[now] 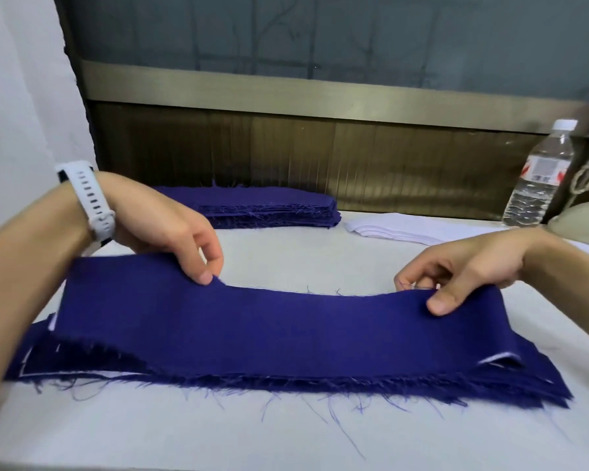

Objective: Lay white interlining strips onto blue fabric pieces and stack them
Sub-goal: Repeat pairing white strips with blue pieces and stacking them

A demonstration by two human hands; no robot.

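A person's left hand (170, 229) and right hand (463, 270) each pinch the far edge of a blue piece (252, 321), holding it over the near stack (422, 379) on a white table (184, 436). Behind lie a blue pile (269, 209), white strips (398, 227) and a bottle (541, 175).

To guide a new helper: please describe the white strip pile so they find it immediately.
Follow the table's far edge. The white interlining pile lies between the far blue stack and the water bottle. Unlike that stack, it is white.
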